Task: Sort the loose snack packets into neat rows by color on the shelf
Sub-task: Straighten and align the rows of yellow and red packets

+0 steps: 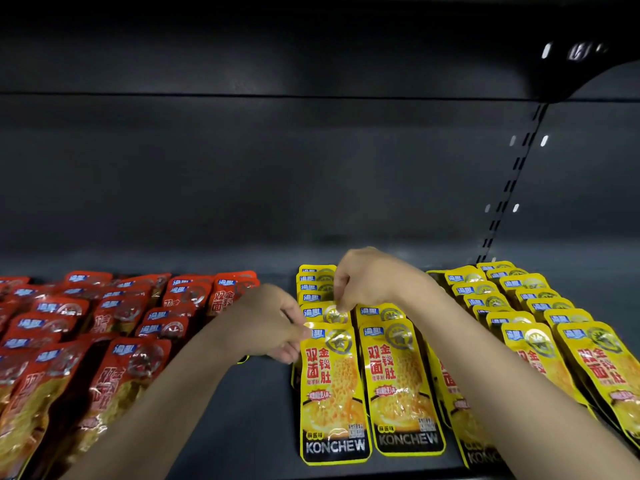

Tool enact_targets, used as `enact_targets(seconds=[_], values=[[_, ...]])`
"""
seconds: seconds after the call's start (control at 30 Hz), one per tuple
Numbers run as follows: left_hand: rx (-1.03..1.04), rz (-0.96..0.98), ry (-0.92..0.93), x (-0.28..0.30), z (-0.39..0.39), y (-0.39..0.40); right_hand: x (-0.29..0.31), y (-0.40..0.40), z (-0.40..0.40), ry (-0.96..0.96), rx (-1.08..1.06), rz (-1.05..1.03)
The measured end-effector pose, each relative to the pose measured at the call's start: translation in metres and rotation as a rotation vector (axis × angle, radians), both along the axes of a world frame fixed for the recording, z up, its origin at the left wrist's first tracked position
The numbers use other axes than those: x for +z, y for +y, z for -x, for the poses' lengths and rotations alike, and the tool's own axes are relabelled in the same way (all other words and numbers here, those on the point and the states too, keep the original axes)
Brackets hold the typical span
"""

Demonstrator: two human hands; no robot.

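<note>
Sorting looks well advanced: the red packets [104,327] lie to your left in overlapping but ragged rows, and the yellow packets [519,306] fill tidier rows to your right on the shelf [263,410]. Judging by this, colors are already separated; what remains is squaring up the leftmost yellow row [317,289] and neatening the red side. Your left hand [273,323] has its fingers curled against the left edge of the front yellow packet [332,386], seemingly gripping it. Your right hand [367,278] reaches over that row, fingertips [341,306] pinching the top of the next packet [325,311] behind.
</note>
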State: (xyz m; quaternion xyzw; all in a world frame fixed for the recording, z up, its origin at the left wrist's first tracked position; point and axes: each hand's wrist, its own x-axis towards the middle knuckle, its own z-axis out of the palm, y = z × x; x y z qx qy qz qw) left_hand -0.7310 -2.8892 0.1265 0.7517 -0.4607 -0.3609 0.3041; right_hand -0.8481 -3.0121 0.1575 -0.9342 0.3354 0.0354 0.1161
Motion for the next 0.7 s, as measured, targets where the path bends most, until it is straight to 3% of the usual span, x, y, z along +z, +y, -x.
enact_targets(seconds=[0.7], values=[[0.027, 0.038, -0.155, -0.010, -0.005, 0.011, -0.001, -0.003, 0.000, -0.042, -0.127, -0.059]])
